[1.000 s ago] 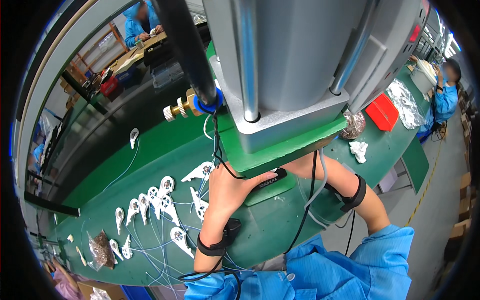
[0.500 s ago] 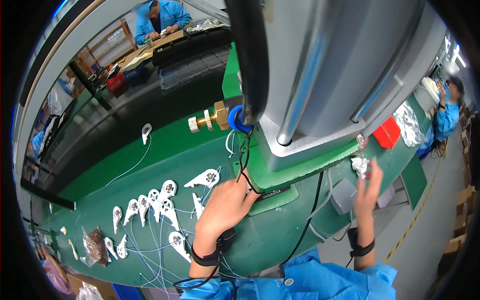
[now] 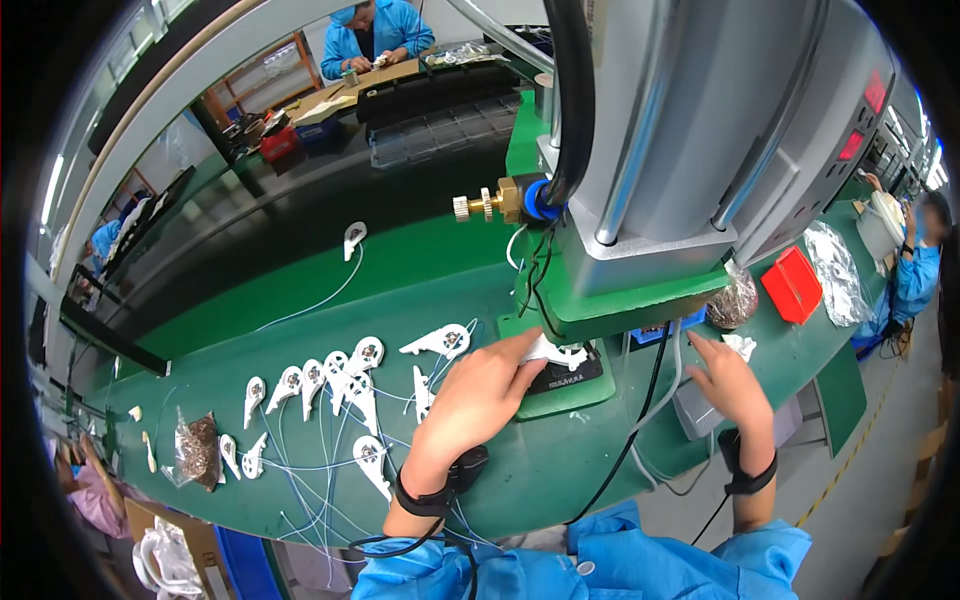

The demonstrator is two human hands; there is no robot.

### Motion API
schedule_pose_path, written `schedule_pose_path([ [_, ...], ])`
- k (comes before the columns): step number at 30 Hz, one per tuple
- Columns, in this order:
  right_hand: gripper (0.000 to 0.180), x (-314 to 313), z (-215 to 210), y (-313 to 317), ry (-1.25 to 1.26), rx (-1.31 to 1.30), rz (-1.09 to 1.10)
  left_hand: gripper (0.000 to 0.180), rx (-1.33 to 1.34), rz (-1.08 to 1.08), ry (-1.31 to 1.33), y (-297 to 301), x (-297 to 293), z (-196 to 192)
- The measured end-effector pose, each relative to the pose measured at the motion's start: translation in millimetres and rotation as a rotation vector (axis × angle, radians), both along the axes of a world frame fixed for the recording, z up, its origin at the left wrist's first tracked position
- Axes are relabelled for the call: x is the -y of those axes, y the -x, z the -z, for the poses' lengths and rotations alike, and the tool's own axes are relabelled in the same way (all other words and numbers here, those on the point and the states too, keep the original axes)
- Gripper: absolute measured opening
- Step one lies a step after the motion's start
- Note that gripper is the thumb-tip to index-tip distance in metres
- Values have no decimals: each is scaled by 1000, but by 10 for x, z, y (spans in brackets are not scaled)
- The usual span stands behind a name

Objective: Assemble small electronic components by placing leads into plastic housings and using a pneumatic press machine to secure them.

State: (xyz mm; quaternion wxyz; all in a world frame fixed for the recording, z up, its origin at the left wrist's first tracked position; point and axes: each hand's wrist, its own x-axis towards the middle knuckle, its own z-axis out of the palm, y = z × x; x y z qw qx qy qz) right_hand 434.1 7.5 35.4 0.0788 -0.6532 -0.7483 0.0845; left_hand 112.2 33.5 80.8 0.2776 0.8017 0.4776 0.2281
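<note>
Under the tall grey press (image 3: 660, 150), my left hand (image 3: 475, 395) has thumb and fingers closed on a white plastic part (image 3: 556, 351). That part lies on a black block (image 3: 572, 378) set on a green base plate; my fingers hide its left end. To the right of the press, my right hand (image 3: 733, 382) is open, fingers apart and pointing toward the press, with nothing in it. Left of my left hand lie several white paddle-shaped parts (image 3: 368, 354) with round heads and thin blue wires. A black strap circles each wrist.
Cables (image 3: 650, 400) hang between my hands. Behind my right hand are crumpled white tissue (image 3: 740, 345), a blue tray (image 3: 690, 322), a bag of small pieces (image 3: 735, 298) and a red bin (image 3: 792, 285). Another bag (image 3: 200, 450) lies far left. Co-workers sit beyond the bench.
My right hand has moved left, away from the crumpled tissue and closer to the press. The white part under the press now shows, with my left hand still at it. The whole view has shifted.
</note>
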Motion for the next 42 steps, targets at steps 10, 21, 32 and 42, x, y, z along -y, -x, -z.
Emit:
schedule_pose_path([
  [10, 16, -1263, 761, -242, -81, 266, -76, 35, 462, -98, 332, -17, -96, 228],
  [21, 23, -1039, 311, 24, -92, -49, -253, 30, 343, -206, 315, 871, -564, 114],
  [32, 46, -1255, 871, -116, -130, -63, -231, 49, -389, -837, -1, 1012, -2746, 1263],
  [42, 19, -541, -182, 77, -181, -305, -72, 21, 22, -453, -223, 1452, -1467, 351],
])
